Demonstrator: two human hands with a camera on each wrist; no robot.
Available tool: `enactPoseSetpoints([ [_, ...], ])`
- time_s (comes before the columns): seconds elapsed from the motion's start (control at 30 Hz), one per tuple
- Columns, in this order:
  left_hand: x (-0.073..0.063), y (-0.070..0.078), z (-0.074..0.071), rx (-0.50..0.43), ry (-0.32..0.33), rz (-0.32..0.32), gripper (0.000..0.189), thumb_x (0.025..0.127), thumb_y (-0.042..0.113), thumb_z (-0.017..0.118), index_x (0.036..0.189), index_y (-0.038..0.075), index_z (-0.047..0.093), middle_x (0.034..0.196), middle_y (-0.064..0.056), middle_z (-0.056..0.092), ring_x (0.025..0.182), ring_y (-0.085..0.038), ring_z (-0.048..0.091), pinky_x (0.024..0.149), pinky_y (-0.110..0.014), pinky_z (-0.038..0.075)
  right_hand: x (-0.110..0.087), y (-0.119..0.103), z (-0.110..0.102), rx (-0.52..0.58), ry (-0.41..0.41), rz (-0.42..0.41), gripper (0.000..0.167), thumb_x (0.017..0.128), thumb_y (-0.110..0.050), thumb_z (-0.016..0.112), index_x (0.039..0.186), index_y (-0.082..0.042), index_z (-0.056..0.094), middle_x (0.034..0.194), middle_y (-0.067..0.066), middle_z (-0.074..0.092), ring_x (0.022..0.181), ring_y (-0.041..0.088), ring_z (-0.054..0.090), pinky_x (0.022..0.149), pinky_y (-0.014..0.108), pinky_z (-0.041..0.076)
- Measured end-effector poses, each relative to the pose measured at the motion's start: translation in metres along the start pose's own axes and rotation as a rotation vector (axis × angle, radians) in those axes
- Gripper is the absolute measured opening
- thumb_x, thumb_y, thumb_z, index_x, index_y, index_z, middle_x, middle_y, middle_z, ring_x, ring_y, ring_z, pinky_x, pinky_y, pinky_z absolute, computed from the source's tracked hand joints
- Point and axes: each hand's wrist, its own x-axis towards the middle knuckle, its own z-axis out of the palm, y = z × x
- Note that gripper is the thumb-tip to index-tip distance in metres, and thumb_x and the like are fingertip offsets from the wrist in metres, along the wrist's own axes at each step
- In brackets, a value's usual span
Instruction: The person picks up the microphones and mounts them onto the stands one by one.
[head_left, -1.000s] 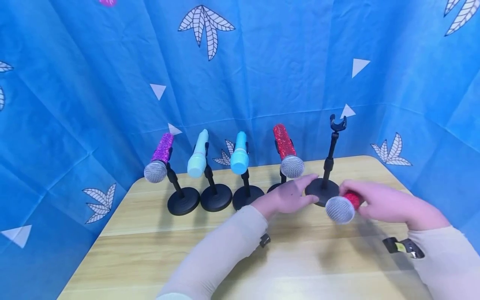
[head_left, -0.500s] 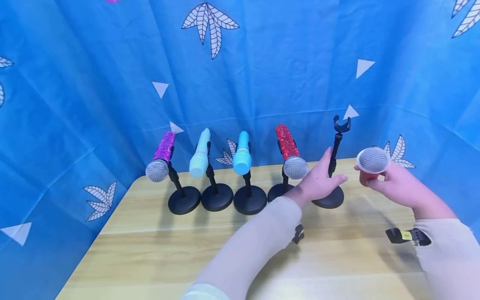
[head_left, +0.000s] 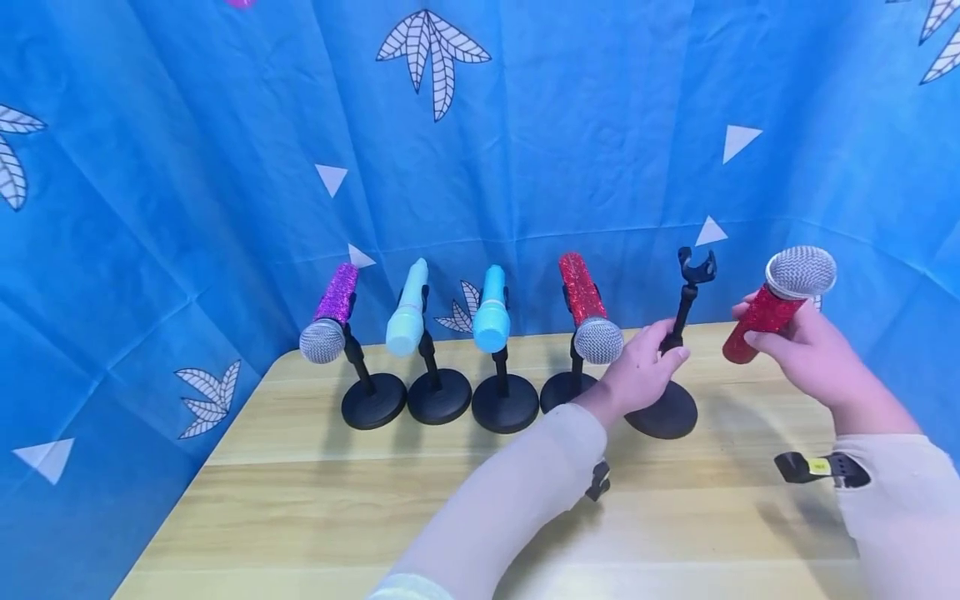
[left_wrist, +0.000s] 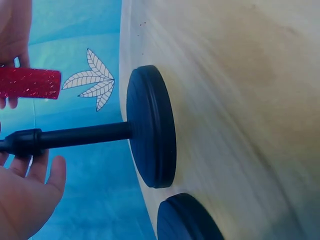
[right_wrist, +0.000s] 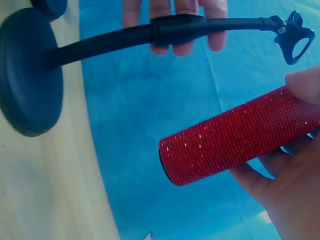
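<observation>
My right hand (head_left: 813,354) grips a red glittery microphone (head_left: 767,321) by its handle, its silver mesh head up and tilted right. In the right wrist view the handle (right_wrist: 240,135) slants close beside a black microphone stand (right_wrist: 115,42). My left hand (head_left: 641,371) holds that stand by its pole, with fingers (right_wrist: 184,47) behind the pole. The stand's forked holder (head_left: 697,267) carries no microphone, and its round base (head_left: 663,412) is on the table. In the left wrist view my thumb (left_wrist: 57,172) lies beside the pole.
Left of the held stand, a row of stands bears a red glittery microphone (head_left: 581,287), a blue one (head_left: 492,308), a pale mint one (head_left: 408,308) and a purple glittery one (head_left: 337,292). A blue curtain (head_left: 585,125) hangs behind the wooden table (head_left: 337,517).
My right hand has raised the red microphone and turned its head upward. My left hand has moved right onto the rightmost stand's pole, and that stand has shifted slightly toward me.
</observation>
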Motion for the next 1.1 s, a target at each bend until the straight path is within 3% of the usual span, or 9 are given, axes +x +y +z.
enactPoseSetpoints([
  [0.1, -0.004, -0.001, 0.001, -0.018, 0.003, 0.012, 0.032, 0.106, 0.033, 0.054, 0.136, 0.02, 0.058, 0.125, 0.008, 0.063, 0.115, -0.003, 0.059, 0.098, -0.028, 0.049, 0.005, -0.004, -0.002, 0.023, 0.011, -0.04, 0.046, 0.097, -0.001, 0.064, 0.14, -0.004, 0.047, 0.126, -0.003, 0.057, 0.107, -0.007, 0.051, 0.082, 0.007, 0.04],
  [0.23, -0.011, -0.002, 0.003, -0.039, -0.008, 0.02, 0.021, 0.105, 0.029, 0.058, 0.123, 0.02, 0.064, 0.106, 0.01, 0.067, 0.1, 0.0, 0.064, 0.091, -0.023, 0.051, 0.009, -0.01, -0.001, 0.057, 0.018, -0.082, 0.045, 0.098, 0.0, 0.063, 0.14, -0.004, 0.048, 0.126, -0.002, 0.056, 0.11, -0.003, 0.052, 0.083, 0.006, 0.04],
  [0.47, -0.03, 0.003, 0.001, 0.015, -0.061, 0.082, 0.016, 0.103, 0.027, 0.062, 0.117, 0.02, 0.064, 0.094, 0.013, 0.065, 0.088, 0.004, 0.06, 0.083, -0.015, 0.048, 0.009, -0.027, 0.0, 0.16, 0.054, -0.141, 0.046, 0.097, 0.009, 0.056, 0.138, -0.011, 0.05, 0.125, -0.008, 0.058, 0.113, 0.004, 0.054, 0.085, 0.01, 0.042],
  [0.6, -0.041, 0.011, -0.003, 0.067, -0.11, 0.098, 0.013, 0.103, 0.027, 0.061, 0.114, 0.021, 0.064, 0.09, 0.015, 0.063, 0.085, 0.003, 0.058, 0.079, -0.015, 0.046, 0.01, -0.042, 0.003, 0.231, 0.096, -0.209, 0.039, 0.095, 0.015, 0.047, 0.128, -0.004, 0.054, 0.118, -0.009, 0.064, 0.112, 0.007, 0.058, 0.087, 0.015, 0.043],
  [0.7, -0.05, 0.016, -0.005, 0.087, -0.147, 0.099, 0.013, 0.103, 0.028, 0.061, 0.114, 0.021, 0.063, 0.09, 0.015, 0.062, 0.084, 0.003, 0.057, 0.077, -0.016, 0.046, 0.009, -0.053, 0.005, 0.37, 0.103, -0.266, 0.038, 0.093, 0.019, 0.042, 0.124, 0.002, 0.055, 0.116, -0.004, 0.069, 0.112, 0.011, 0.061, 0.087, 0.016, 0.045],
  [0.87, -0.062, 0.02, -0.007, 0.12, -0.172, 0.121, 0.011, 0.103, 0.028, 0.061, 0.112, 0.022, 0.062, 0.091, 0.016, 0.061, 0.085, 0.004, 0.056, 0.075, -0.015, 0.045, 0.009, -0.071, 0.011, 0.7, 0.054, -0.383, 0.041, 0.09, 0.023, 0.035, 0.123, 0.007, 0.052, 0.119, 0.013, 0.068, 0.116, 0.022, 0.061, 0.092, 0.023, 0.045],
  [1.1, -0.071, 0.019, -0.012, 0.122, -0.201, 0.172, 0.011, 0.103, 0.027, 0.061, 0.111, 0.02, 0.061, 0.095, 0.016, 0.061, 0.09, 0.008, 0.056, 0.08, -0.011, 0.045, 0.005, -0.091, 0.021, 0.822, 0.051, -0.452, 0.043, 0.087, 0.023, 0.032, 0.125, 0.013, 0.05, 0.12, 0.02, 0.064, 0.117, 0.029, 0.057, 0.091, 0.026, 0.051],
])
